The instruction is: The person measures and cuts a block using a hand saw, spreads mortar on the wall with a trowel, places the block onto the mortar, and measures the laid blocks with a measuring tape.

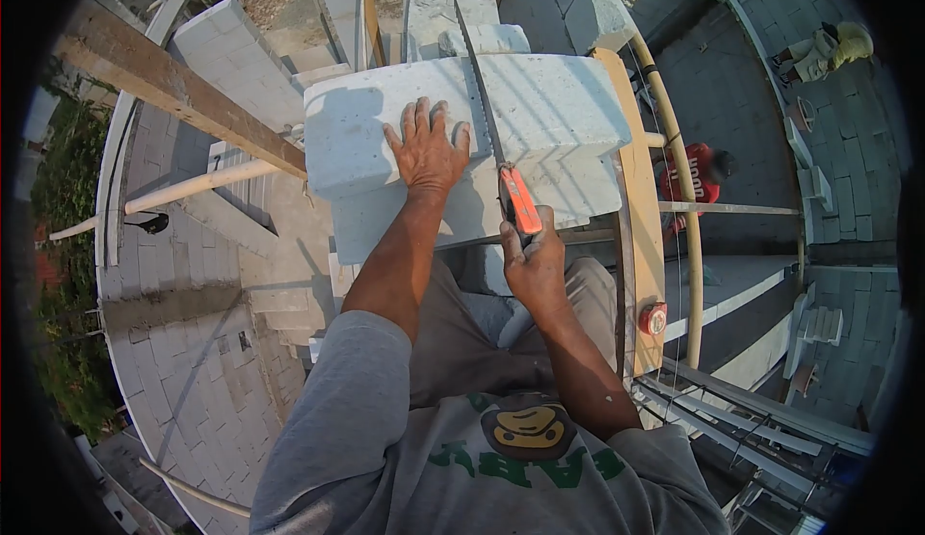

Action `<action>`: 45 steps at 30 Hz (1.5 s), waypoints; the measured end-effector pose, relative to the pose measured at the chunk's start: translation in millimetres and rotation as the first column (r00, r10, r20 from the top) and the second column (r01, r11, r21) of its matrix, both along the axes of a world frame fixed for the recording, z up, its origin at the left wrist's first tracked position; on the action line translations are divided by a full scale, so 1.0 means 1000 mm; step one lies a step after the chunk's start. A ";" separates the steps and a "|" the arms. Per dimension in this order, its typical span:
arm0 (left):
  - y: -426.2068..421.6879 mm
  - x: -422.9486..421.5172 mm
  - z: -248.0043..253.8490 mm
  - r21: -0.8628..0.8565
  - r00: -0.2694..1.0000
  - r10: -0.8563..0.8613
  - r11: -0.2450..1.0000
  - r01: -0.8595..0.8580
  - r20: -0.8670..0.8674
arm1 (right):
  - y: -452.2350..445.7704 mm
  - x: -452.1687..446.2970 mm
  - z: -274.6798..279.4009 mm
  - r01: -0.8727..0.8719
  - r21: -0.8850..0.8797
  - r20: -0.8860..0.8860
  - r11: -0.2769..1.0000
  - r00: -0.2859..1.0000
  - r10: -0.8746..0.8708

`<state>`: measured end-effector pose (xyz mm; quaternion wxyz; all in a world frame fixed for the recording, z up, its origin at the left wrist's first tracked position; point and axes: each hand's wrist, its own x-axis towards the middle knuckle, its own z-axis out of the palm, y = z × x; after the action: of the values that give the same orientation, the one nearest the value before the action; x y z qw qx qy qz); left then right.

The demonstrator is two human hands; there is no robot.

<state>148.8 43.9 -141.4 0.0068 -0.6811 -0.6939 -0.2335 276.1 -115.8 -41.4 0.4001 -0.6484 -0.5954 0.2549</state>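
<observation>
A pale aerated concrete block (pixel 559 101) lies across another block (pixel 578 193) in front of me. My left hand (pixel 429 149) presses flat on its top, fingers spread. In my right hand (pixel 536 263) is the orange handle of a hand saw (pixel 520 202), fingers wrapped round it. The toothed blade runs away from me over the top of the block, to the right of my left hand. Whether the blade has cut into the block I cannot tell.
A tape measure (pixel 652 318) sits on a wooden plank (pixel 641 217) at my right. A timber beam (pixel 183 96) slants in from the left. Bamboo poles (pixel 679 130) stand along the drop. Below on the right are a person in a red shirt (pixel 692 173) and another person (pixel 829 51).
</observation>
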 end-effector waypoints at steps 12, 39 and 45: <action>-0.001 0.002 0.001 -0.057 0.997 0.023 0.998 -0.027 -0.076 | 0.012 -0.003 0.006 0.033 -0.034 -0.054 0.999 0.998 -0.035; -0.001 -0.001 0.000 -0.011 0.995 -0.014 1.000 0.013 -0.100 | -0.010 0.001 -0.005 0.068 -0.032 -0.100 0.997 0.992 -0.071; -0.001 0.000 0.000 -0.016 0.992 -0.011 1.000 0.010 -0.125 | -0.070 0.005 -0.010 0.089 -0.100 -0.072 0.991 0.993 -0.097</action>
<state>148.7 42.5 -141.4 0.0438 -0.6981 -0.6903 -0.1851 280.7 -185.3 -51.2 0.4023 -0.6838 -0.5357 0.2891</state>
